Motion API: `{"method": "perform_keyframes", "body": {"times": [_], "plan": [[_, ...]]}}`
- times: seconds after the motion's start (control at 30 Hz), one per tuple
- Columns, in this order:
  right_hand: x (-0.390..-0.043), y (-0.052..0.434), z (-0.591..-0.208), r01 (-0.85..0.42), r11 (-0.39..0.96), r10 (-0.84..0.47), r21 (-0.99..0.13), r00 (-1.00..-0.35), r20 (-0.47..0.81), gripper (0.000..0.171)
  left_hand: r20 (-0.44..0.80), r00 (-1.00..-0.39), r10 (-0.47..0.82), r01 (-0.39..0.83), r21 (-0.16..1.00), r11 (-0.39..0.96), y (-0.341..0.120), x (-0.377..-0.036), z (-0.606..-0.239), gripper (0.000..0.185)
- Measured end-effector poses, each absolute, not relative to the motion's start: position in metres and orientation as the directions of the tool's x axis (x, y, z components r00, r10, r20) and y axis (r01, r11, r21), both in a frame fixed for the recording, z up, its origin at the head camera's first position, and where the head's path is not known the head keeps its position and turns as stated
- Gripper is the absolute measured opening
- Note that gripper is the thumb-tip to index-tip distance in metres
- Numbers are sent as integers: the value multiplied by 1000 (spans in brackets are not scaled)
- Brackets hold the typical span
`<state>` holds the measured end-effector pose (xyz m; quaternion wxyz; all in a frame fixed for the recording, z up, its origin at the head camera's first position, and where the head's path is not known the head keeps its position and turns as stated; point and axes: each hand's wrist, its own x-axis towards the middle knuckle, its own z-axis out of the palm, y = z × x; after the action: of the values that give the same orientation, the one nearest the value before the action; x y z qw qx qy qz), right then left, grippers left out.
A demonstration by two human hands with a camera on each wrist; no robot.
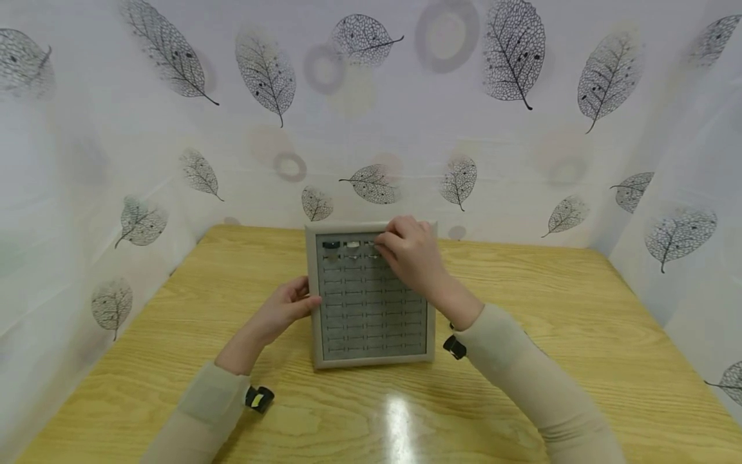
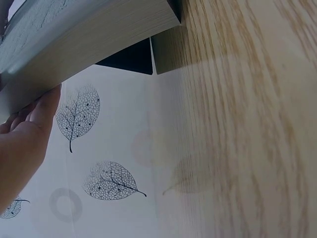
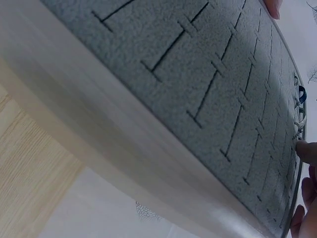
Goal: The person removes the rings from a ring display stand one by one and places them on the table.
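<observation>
A ring display board (image 1: 373, 322) with a pale frame and slotted grey padding stands tilted on the table. My left hand (image 1: 285, 308) grips its left edge, thumb at the front and fingers behind. At the upper part of the board, my right hand (image 1: 414, 254) has its thumb and fingers bent together over the third slot of the top row, pinching a small ring (image 1: 370, 243) mostly hidden by the fingertips. To its left in that row sit a dark ring (image 1: 331, 245) and a silver ring (image 1: 352, 245). Several thin rings line the second row.
The board stands on a wood-grain table (image 1: 522, 290). A white curtain with leaf prints (image 1: 394, 129) surrounds the back and sides. In the left wrist view, a dark support (image 2: 131, 57) shows behind the board. The lower rows of slots hold no rings.
</observation>
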<state>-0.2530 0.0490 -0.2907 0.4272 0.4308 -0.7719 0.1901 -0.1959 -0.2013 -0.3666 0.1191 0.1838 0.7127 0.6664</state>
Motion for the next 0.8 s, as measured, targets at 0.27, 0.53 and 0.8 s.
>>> {"method": "perform_keyframes", "body": {"times": [0.27, 0.53, 0.8], "plan": [[-254, 47, -292, -818, 565, -492, 109, -228, 840, 6, 71, -904, 423, 102, 994, 50, -202, -197, -367, 56], [-254, 49, -293, -846, 527, -479, 79, -220, 850, 7, 66, -905, 420, 95, 994, 47, -202, -197, -368, 56], [-255, 52, -290, -915, 403, -457, 0, -202, 867, 8, 54, -910, 412, 85, 995, 59, -201, -196, -367, 57]]}}
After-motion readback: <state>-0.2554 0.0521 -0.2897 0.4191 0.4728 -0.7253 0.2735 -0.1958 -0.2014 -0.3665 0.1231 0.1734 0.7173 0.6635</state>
